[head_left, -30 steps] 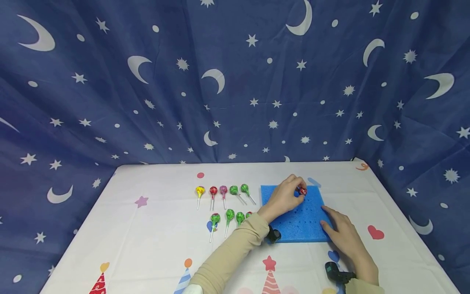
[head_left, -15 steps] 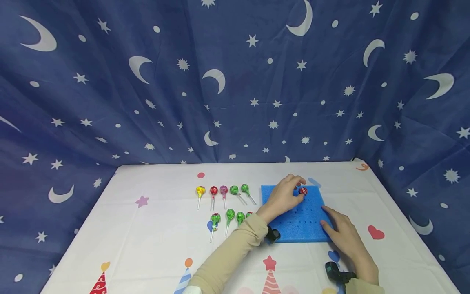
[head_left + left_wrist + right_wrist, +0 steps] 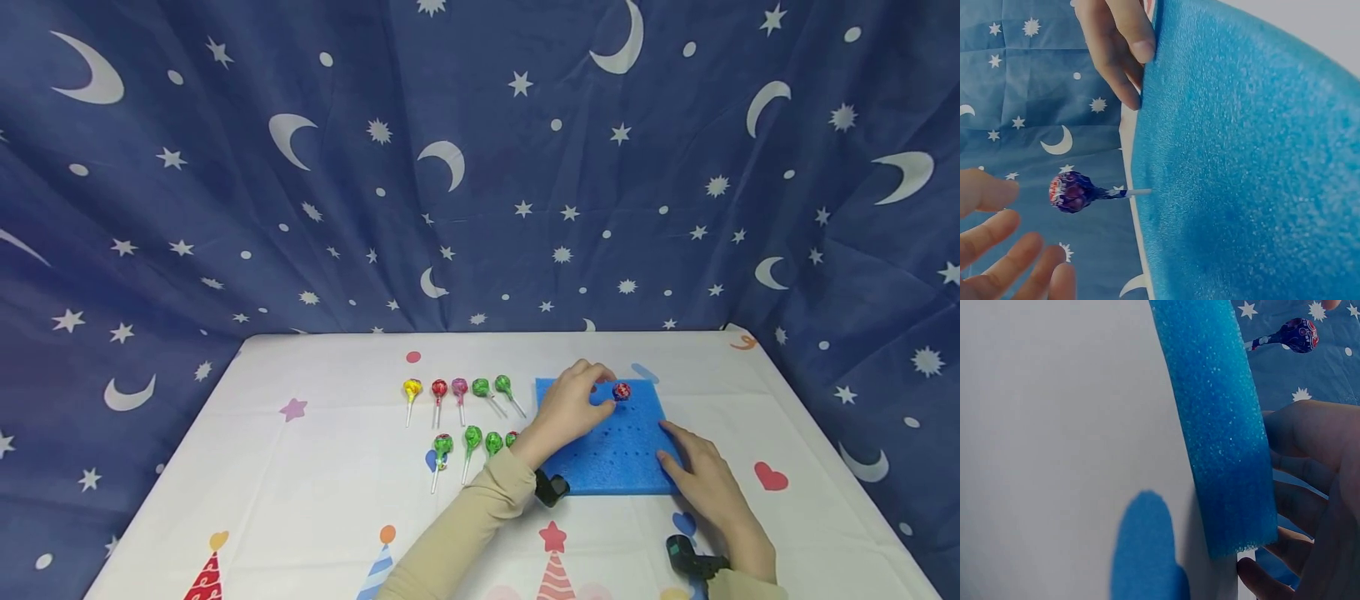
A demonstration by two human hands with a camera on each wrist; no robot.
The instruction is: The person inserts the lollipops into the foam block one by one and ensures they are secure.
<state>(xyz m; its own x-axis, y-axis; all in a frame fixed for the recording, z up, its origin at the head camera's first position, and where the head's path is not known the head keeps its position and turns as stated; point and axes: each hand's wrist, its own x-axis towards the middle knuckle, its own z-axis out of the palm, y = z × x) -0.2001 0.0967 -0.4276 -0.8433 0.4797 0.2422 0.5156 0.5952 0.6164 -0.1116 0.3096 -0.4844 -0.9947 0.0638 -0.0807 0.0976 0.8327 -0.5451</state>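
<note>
A lollipop (image 3: 622,392) in a dark blue-purple wrapper with a red top stands in the blue foam board (image 3: 637,467), near its far edge. The left wrist view shows the lollipop (image 3: 1074,192) with its white stick in the foam. Just left of the candy is my left hand (image 3: 568,410), fingers parted and apart from it. My right hand (image 3: 708,483) rests against the board's right edge, thumb and fingers extended; the right wrist view has the right hand (image 3: 1319,469) beside the foam's side. Rows of small holes dot the board.
Left of the board, lollipops lie in two rows on the white tablecloth (image 3: 315,475): a yellow one (image 3: 412,388), a red one (image 3: 438,388), a purple one (image 3: 460,388) and several green ones. My left forearm covers part of the front row. A blue star-patterned curtain (image 3: 480,208) hangs behind.
My left hand has let go of the lollipop and drawn back slightly to the left. The lollipop stays upright in the foam. My right hand holds its place at the board's edge.
</note>
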